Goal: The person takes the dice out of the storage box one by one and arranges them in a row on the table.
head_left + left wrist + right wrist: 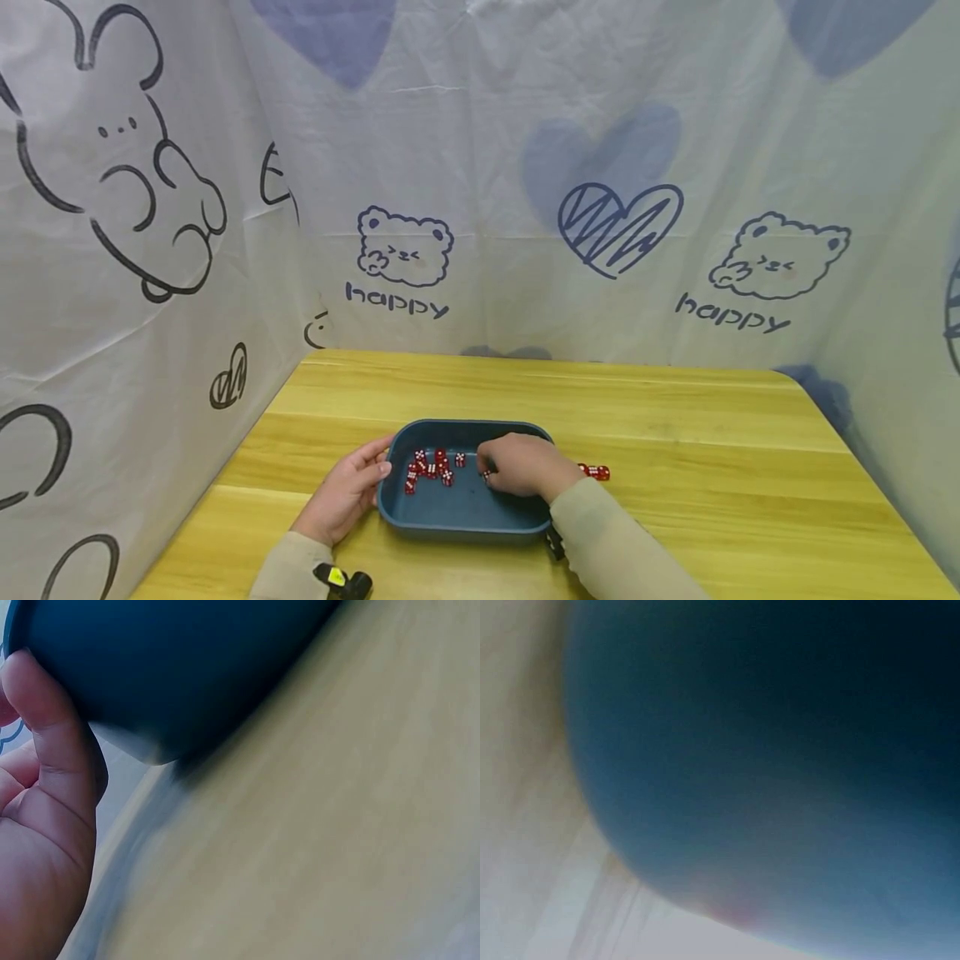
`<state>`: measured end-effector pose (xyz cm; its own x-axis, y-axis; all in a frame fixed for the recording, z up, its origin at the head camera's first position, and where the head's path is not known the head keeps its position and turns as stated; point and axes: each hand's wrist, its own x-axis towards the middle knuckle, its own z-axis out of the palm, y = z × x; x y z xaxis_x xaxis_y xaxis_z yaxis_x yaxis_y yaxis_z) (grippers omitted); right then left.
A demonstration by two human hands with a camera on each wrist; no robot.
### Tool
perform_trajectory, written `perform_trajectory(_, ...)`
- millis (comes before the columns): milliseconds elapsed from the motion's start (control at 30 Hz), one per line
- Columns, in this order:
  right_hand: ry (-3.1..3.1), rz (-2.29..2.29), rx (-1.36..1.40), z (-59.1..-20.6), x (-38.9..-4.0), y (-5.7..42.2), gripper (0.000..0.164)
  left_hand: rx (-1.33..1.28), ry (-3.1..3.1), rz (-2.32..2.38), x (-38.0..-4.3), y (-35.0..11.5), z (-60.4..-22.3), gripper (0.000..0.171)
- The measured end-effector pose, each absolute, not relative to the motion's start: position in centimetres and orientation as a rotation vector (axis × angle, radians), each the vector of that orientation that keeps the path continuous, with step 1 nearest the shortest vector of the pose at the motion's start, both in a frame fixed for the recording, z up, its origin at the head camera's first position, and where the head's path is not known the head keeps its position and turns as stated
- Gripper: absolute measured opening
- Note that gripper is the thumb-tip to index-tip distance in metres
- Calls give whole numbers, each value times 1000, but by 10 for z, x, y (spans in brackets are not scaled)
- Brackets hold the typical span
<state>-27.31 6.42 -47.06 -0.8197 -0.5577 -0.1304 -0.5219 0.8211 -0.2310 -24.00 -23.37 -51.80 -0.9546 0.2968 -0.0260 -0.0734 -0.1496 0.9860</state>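
Note:
A dark blue-green tray (465, 532) with rounded corners rests on the table. My left hand (345, 492) grips its left rim, the thumb (45, 705) over the edge in the left wrist view. Several red dice with white dots (431, 469) lie loosely grouped in the left half of the tray. Over the right half, my right hand (525, 465) reaches in with curled fingers and pinches a die (487, 476), mostly hidden by the fingertips. The right wrist view shows only the blurred tray wall (727, 772).
More red dice (597, 472) sit in a row on the wooden table (720, 500), right of the tray and partly behind the right wrist. White printed curtains (480, 167) enclose the table at the back and sides.

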Motion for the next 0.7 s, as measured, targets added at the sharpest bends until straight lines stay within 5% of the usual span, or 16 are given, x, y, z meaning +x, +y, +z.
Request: perform_trajectory(700, 2869, -469, -981, -466, -270, 70, 5, 254, 1867, 2186, -239, -234, -517, 56)
